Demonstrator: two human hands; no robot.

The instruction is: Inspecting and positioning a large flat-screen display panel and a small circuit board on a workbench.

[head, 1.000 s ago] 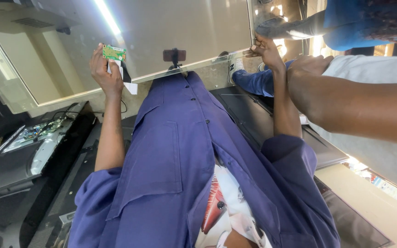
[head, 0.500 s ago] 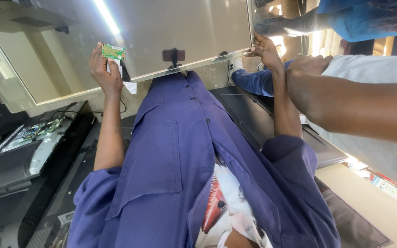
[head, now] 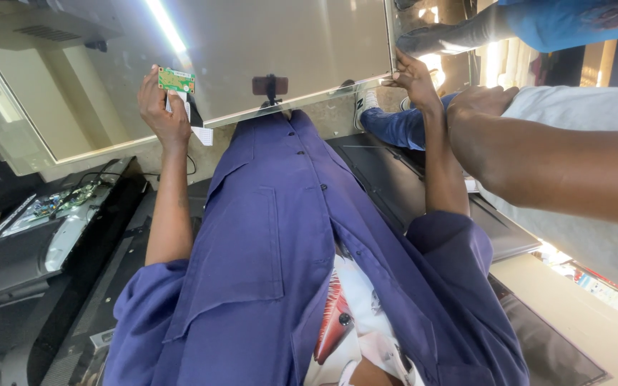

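An opened black flat-screen set (head: 30, 250) lies on its back at the far left, below the lower left corner of the large, pale, glossy rectangular display panel (head: 266, 50), with green circuit parts showing inside it. The panel itself stands tilted across the top of the view and mirrors a ceiling light strip.

Against the panel's lower edge, left of its middle, the left hand (head: 160, 107) is raised with its fingers curled round a small green rectangular circuit board (head: 177, 79), pinching it between thumb and fingertips. The board sits on the panel's face, and a flat ribbon cable with a white end (head: 198, 123) hangs from it just below the panel's edge.

Below the panel's middle runs the person's dark blue button-front work coat (head: 273, 243), both sleeves reaching up toward the panel.

At the panel's lower right corner the right hand (head: 413, 77) grips the edge, fingers wrapped over the rim and thumb under it.

Just right of that corner, another person's bare forearm and hand (head: 538, 164) reach in from the right, the hand loosely closed beside the wearer's right wrist; whether it touches cannot be told. Above it, further right of the panel, is a figure in blue clothing (head: 566, 18).
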